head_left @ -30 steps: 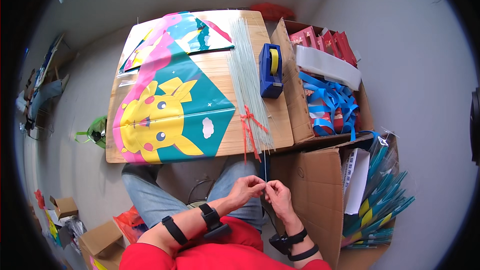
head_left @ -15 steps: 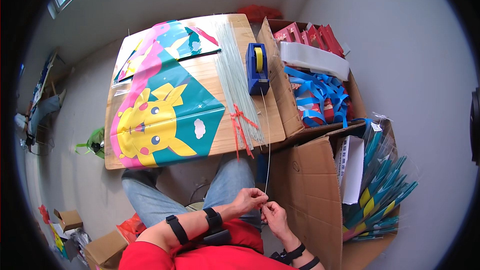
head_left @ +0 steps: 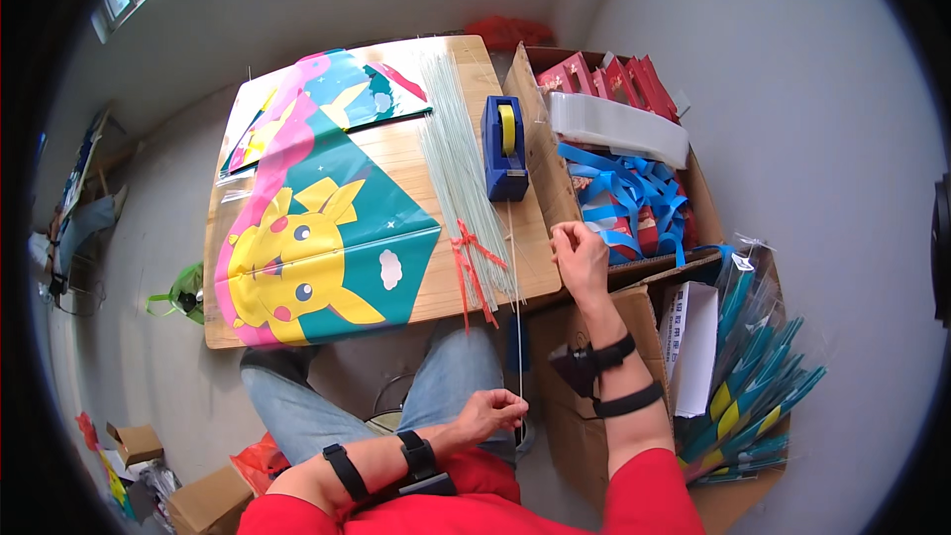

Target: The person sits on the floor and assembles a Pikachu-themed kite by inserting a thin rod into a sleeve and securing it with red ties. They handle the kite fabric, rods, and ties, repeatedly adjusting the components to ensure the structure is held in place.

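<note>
My left hand (head_left: 491,415) pinches the lower end of a thin white rod (head_left: 518,327) above my lap. The rod reaches up past the table's front edge to near the blue tape dispenser (head_left: 505,154), which holds a yellow-cored roll. My right hand (head_left: 582,260) is over the table's right edge, beside the dispenser, fingers curled together; whatever they hold, if anything, cannot be made out. A bundle of thin pale rods (head_left: 458,149) with a red tie (head_left: 471,253) rests left of the dispenser. Further left lies a folded printed plastic sheet (head_left: 386,228) in teal, pink and yellow.
The wooden table (head_left: 406,297) is in front of my knees. To its right, a carton (head_left: 550,154) holds red boxes and blue ribbon (head_left: 634,193). A nearer carton (head_left: 584,436) contains a white box (head_left: 690,347) and several bagged teal bundles (head_left: 753,376).
My right hand has left the rod's lower end and moved up and forward to the table's right edge. My left hand stays on the rod. The view has shifted slightly.
</note>
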Demonstrator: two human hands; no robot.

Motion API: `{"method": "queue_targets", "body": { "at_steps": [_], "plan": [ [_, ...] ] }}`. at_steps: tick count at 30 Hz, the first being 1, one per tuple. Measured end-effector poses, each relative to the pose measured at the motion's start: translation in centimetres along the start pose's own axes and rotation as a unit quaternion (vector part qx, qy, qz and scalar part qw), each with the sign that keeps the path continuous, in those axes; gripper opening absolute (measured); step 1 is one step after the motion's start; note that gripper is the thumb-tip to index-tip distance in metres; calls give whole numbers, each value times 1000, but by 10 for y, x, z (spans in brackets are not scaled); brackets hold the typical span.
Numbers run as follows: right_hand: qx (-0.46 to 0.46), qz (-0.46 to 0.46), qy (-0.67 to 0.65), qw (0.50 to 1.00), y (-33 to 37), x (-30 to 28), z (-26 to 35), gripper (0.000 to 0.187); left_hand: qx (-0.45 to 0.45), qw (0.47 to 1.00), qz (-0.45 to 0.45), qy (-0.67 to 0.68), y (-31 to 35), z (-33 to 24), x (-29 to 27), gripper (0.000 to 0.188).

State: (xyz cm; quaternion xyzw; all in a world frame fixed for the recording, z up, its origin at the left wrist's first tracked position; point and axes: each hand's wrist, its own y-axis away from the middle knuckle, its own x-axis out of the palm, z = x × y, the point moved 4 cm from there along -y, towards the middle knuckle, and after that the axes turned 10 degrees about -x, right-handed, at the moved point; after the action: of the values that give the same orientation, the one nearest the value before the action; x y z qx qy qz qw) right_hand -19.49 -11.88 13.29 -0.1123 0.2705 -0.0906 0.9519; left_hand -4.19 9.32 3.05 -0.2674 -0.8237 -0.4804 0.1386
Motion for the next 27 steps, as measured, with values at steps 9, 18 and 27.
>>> {"method": "queue_targets", "body": {
  "at_steps": [9,18,27],
  "plan": [
    [10,-16,53,998,-32,44,-56,16,5,999,33,-9,6,-2,-4,19],
    [-3,-1,7,1000,-66,52,-53,19,-8,1000,21,-13,8,-2,-14,18],
    [213,99,-66,970,-142,91,-85,19,-13,1000,12,-1,-1,4,-14,18]
  ]
}}
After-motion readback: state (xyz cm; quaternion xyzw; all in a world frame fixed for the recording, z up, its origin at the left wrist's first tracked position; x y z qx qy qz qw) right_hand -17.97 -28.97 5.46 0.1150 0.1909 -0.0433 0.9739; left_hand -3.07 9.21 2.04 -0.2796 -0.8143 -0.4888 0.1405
